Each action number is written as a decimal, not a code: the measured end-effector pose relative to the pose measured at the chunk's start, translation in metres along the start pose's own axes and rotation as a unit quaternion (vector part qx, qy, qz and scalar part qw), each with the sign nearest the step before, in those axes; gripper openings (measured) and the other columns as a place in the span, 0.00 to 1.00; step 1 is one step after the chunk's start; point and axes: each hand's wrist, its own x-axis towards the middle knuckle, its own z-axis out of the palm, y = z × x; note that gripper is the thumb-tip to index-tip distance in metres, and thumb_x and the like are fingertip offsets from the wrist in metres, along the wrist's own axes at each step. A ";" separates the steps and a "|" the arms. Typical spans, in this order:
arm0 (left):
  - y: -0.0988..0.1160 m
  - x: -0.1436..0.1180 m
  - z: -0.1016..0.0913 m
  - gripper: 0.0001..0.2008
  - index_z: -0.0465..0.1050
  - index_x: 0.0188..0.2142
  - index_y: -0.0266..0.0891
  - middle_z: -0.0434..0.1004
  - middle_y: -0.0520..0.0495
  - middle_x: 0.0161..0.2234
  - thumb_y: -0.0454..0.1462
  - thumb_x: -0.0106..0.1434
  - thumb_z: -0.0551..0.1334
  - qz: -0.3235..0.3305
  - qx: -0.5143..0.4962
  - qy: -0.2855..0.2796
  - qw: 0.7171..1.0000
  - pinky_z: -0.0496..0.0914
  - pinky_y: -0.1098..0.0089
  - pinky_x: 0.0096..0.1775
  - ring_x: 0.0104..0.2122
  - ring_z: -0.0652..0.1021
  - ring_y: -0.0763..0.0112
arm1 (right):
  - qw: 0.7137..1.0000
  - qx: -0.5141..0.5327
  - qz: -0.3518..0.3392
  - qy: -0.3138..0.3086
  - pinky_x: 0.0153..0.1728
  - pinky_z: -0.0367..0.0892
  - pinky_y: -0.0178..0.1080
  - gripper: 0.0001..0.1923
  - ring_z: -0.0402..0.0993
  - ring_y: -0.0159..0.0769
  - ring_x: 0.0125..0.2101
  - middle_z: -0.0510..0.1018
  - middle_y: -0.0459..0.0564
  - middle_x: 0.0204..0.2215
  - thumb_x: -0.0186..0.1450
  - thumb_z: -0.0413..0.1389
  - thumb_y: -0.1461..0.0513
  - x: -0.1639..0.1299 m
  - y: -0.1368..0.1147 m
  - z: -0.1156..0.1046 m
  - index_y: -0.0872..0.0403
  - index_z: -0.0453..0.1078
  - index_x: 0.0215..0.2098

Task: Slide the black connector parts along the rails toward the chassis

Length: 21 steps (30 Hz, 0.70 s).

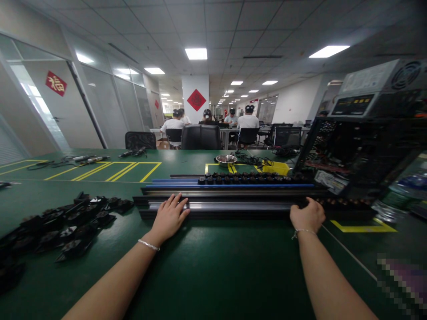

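Now the bare left hand (169,218) lies, fingers wide, on long, shiny black bars (233,206) on the green table (233,271), while the bare right hand (307,215) curls over them, its hold hidden.

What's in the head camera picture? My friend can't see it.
A left hand spreads on long dark rails on a green table; the right hand curls at them. Black parts lie left, a computer case stands right.

The green table (216,266) bears long black rails (240,206), clustered black parts (71,248) leftward and a metal bowl (226,163) behind.
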 end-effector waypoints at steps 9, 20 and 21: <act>0.001 0.000 -0.001 0.24 0.62 0.57 0.48 0.57 0.47 0.61 0.49 0.64 0.46 -0.004 -0.010 -0.003 1.000 0.57 0.55 0.56 0.61 0.56 0.57 | 0.999 0.032 -0.037 0.020 0.51 0.55 0.48 0.22 0.60 0.48 0.47 0.67 0.59 0.41 0.52 0.50 0.64 0.008 0.006 0.001 0.59 0.64 0.46; -0.001 -0.001 0.000 0.25 0.61 0.57 0.48 0.56 0.48 0.62 0.50 0.65 0.44 0.002 -0.006 -0.002 1.000 0.58 0.54 0.55 0.61 0.56 0.57 | 1.000 0.004 0.003 0.006 0.48 0.59 0.48 0.24 0.64 0.49 0.46 0.69 0.61 0.42 0.54 0.50 0.62 0.013 0.007 -0.007 0.60 0.65 0.49; -0.001 -0.001 0.000 0.25 0.61 0.57 0.48 0.56 0.48 0.62 0.50 0.65 0.44 0.003 -0.006 -0.003 1.000 0.58 0.54 0.55 0.61 0.56 0.57 | 1.000 -0.011 0.012 0.006 0.47 0.60 0.49 0.25 0.64 0.50 0.46 0.69 0.61 0.43 0.54 0.50 0.61 0.013 0.007 -0.007 0.59 0.64 0.50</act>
